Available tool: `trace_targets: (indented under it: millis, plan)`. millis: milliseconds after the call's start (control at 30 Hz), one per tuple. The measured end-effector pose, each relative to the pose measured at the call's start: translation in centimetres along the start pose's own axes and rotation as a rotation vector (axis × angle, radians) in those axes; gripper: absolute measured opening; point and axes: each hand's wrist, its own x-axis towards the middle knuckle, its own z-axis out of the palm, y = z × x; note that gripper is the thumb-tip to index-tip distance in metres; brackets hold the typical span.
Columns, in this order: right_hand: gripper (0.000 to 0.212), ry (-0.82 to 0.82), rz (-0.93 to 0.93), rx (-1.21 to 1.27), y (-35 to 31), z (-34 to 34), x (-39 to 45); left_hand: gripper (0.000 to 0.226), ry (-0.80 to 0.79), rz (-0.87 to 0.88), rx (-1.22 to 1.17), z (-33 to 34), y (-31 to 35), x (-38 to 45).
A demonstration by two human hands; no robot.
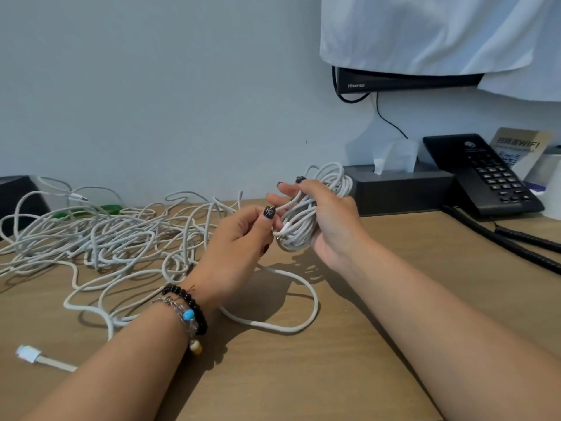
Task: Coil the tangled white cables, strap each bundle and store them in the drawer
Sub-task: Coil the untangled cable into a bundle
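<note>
Above the desk (pixel 349 344) | right hand (pixel 331 220) gripped coiled cable bundle (pixel 306 217) | left hand (pixel 239 244) pinched its loose strand | tangled cables (pixel 106 238) lay left

A coiled white cable bundle (pixel 306 217) is held upright above the desk. More white cables (pixel 100 238) sprawl tangled at left.

Single head-worn view, forward and down, close over the desk (pixel 334 375) toward the wall (pixel 151 86).
</note>
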Motion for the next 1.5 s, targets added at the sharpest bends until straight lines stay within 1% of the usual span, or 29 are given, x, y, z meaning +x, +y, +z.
trace_targets:
  millis: [67,100,133,200,333,400,467,533,600,700,767,867,900,967,1000,1067,1133,1167,1200,1267,1333,1367,1433,1500]
  plan:
    - [0.043,-0.030,0.003,0.078,-0.2,0.0,-0.1,0.027,-0.011,-0.014,-0.101,0.1,0.2,0.0]
    - [0.048,-0.023,0.005,0.117,-0.3,0.0,0.0,0.024,-0.017,-0.020,-0.152,0.2,0.3,-0.1]
    - [0.045,-0.006,0.006,0.155,-0.5,0.0,-0.1,0.020,-0.024,-0.032,-0.209,0.2,0.4,-0.2]
    - [0.032,0.030,-0.004,0.207,-0.8,-0.1,0.1,0.021,-0.039,-0.066,-0.312,0.3,0.5,-0.1]
    - [0.033,0.046,-0.056,0.300,-1.2,-0.7,0.5,0.029,-0.145,-0.085,-0.416,-0.2,0.3,0.1]
    - [0.036,0.067,-0.092,0.327,-1.7,-1.0,0.8,0.022,-0.206,-0.087,-0.395,-0.5,0.2,0.0]
    - [0.036,0.117,-0.136,0.369,-2.7,-1.6,1.0,0.009,-0.235,-0.083,-0.361,-0.7,-0.1,0.1]
    - [0.034,0.170,-0.180,0.406,-3.8,-2.7,1.2,0.011,-0.208,-0.107,-0.366,-1.0,-0.6,0.4]
    - [0.033,0.185,-0.181,0.426,-4.5,-3.8,1.3,0.014,-0.172,-0.131,-0.368,-1.3,-0.9,0.6]
    - [0.030,0.106,-0.098,0.412,-4.4,-4.5,1.7,0.019,-0.127,-0.138,-0.386,-1.7,-1.0,0.7]
    - [0.030,-0.018,-0.005,0.298,-4.2,-4.5,1.8,0.022,-0.093,-0.124,-0.358,-2.0,-1.1,0.7]
    - [0.026,-0.237,0.123,-0.030,-3.8,-3.8,1.2,0.023,-0.033,-0.086,-0.223,-2.4,-0.9,0.7]
    - [0.024,-0.270,0.144,-0.117,-3.5,-3.6,0.9,0.022,-0.015,-0.067,-0.159,-2.5,-0.8,0.7]
    - [0.025,-0.247,0.144,-0.273,-2.9,-2.9,0.5,0.018,-0.008,-0.039,-0.049,-2.6,-0.8,0.7]
    - [0.029,-0.222,0.135,-0.345,-2.5,-2.6,0.4,0.020,-0.008,-0.026,-0.009,-2.7,-1.0,0.8]
    - [0.042,-0.176,0.129,-0.480,-2.0,-2.2,0.4,0.025,0.003,-0.033,0.064,-2.7,-1.5,0.9]
    - [0.061,-0.132,0.123,-0.654,-1.7,-1.8,0.3,0.020,0.029,-0.067,0.126,-2.7,-1.8,1.0]
    - [0.068,-0.119,0.110,-0.746,-1.5,-1.6,0.2,0.018,0.044,-0.088,0.148,-2.6,-1.8,1.0]
    - [0.071,-0.119,0.088,-0.827,-1.3,-1.4,0.0,0.017,0.055,-0.102,0.169,-2.5,-1.8,1.0]
    - [0.062,-0.130,0.037,-0.946,-0.9,-0.9,-0.3,0.021,0.051,-0.122,0.172,-2.3,-1.8,1.0]
    - [0.050,-0.143,-0.011,-1.039,-0.6,-0.7,-0.4,0.029,0.035,-0.116,0.108,-2.2,-1.7,0.9]
    - [0.043,-0.158,-0.042,-1.086,-0.4,-0.6,-0.4,0.029,0.029,-0.108,0.082,-2.2,-1.5,0.8]
    - [0.028,-0.184,-0.124,-1.165,0.1,-0.4,-0.3,0.021,0.023,-0.093,0.074,-2.2,-1.4,0.8]
    - [0.018,-0.161,-0.198,-1.225,0.4,-0.3,-0.3,0.012,0.040,-0.076,0.086,-2.1,-1.4,0.8]
